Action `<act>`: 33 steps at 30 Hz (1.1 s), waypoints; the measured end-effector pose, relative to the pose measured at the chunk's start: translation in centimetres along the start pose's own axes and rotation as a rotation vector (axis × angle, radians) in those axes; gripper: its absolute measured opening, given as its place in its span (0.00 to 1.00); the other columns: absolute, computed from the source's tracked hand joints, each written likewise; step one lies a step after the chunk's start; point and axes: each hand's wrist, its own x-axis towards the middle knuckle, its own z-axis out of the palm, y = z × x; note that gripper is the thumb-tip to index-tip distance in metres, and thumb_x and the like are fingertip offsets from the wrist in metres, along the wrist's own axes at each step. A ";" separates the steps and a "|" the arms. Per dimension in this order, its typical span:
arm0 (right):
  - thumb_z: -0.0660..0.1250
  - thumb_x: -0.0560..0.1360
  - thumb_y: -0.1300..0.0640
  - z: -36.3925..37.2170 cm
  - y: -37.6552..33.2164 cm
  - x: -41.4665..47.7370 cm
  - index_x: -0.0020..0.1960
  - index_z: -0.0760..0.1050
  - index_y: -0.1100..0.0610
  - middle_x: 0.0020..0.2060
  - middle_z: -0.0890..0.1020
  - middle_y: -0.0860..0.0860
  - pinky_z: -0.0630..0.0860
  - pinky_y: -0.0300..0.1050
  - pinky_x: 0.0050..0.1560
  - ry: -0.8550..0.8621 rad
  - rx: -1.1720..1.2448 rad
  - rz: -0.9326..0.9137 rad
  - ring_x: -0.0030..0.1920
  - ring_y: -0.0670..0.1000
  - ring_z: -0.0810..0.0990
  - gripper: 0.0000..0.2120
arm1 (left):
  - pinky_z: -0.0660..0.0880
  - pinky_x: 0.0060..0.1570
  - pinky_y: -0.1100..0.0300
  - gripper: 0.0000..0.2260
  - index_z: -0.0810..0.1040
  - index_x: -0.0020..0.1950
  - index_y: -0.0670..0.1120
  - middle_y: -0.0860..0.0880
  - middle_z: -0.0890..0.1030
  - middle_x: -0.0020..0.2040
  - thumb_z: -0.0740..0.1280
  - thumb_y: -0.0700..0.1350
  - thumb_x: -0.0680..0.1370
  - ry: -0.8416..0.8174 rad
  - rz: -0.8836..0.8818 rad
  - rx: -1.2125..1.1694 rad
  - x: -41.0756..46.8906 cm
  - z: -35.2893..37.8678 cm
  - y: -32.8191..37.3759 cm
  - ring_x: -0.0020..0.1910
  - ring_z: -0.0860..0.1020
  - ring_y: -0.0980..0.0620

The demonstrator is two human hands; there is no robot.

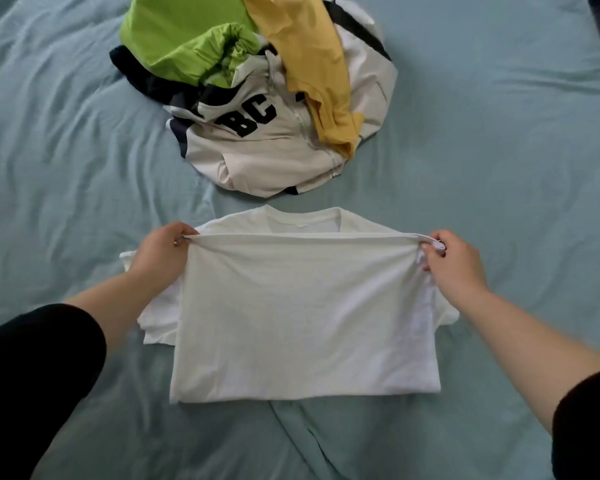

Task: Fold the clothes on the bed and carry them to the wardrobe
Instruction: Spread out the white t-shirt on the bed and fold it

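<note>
On the bed [499,150], left hand [160,252] and right hand [454,263] each pinch a corner of the tee's [302,313] folded-up hem, fingers curled tight, pile [257,91] just behind

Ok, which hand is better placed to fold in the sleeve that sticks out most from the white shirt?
Left. The left hand pinches the white shirt just by that sleeve, which spreads out on its side; the right hand is across the shirt.
</note>
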 end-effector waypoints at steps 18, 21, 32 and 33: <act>0.55 0.79 0.47 10.9 -3.0 -5.9 0.74 0.64 0.52 0.74 0.67 0.55 0.57 0.55 0.67 -0.125 -0.385 -0.636 0.72 0.56 0.67 0.25 | 0.34 0.73 0.45 0.28 0.38 0.77 0.63 0.52 0.36 0.79 0.46 0.63 0.80 -0.090 0.455 0.527 -7.9 10.1 3.6 0.77 0.35 0.49; 0.40 0.78 0.35 12.3 -0.3 -5.0 0.77 0.40 0.43 0.78 0.44 0.46 0.39 0.52 0.74 -0.240 -0.596 -0.598 0.78 0.49 0.48 0.30 | 0.31 0.71 0.39 0.29 0.31 0.73 0.67 0.53 0.27 0.75 0.37 0.71 0.75 -0.138 0.379 0.598 -6.4 10.6 0.7 0.74 0.27 0.48; 0.42 0.81 0.37 12.1 3.0 -11.4 0.79 0.47 0.47 0.79 0.49 0.49 0.39 0.55 0.75 -0.219 -0.549 -0.640 0.78 0.49 0.48 0.30 | 0.29 0.68 0.36 0.34 0.34 0.77 0.60 0.50 0.31 0.77 0.36 0.73 0.74 -0.245 0.365 0.671 -12.6 11.5 1.3 0.75 0.30 0.43; 0.43 0.81 0.38 11.6 4.9 -12.6 0.78 0.51 0.47 0.78 0.53 0.49 0.42 0.55 0.75 -0.235 -0.570 -0.641 0.77 0.49 0.51 0.29 | 0.30 0.68 0.35 0.36 0.33 0.76 0.60 0.50 0.29 0.77 0.33 0.74 0.72 -0.339 0.361 0.708 -14.1 12.1 0.7 0.75 0.29 0.43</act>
